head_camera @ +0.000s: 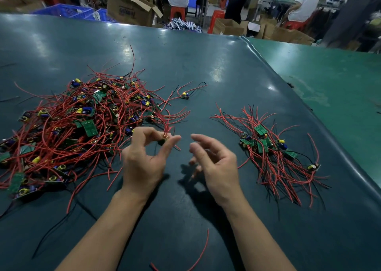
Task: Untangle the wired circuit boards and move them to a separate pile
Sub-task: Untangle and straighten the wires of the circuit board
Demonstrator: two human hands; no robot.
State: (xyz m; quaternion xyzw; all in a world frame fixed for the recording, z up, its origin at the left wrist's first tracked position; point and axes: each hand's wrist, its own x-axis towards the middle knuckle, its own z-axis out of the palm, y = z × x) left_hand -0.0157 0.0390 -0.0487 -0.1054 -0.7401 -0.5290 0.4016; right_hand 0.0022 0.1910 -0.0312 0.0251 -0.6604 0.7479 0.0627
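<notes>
Red-wired tangled heap (82, 126) lies far left; the left hand (142, 163) pinches one small board (162, 141) whose wires trail back into it. The right hand (214, 167), loosely spread and holding nothing, sits nearer the sorted pile (274, 157) to the right.

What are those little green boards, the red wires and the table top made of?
Green boards: probably rigid fibreglass-type board, glossy green coating.
Red wires: likely metal inside a smooth, bendy plastic sleeve; they curl freely.
Table top: seemingly rubbery or vinyl matting, dark green, sheen from lamps.
</notes>
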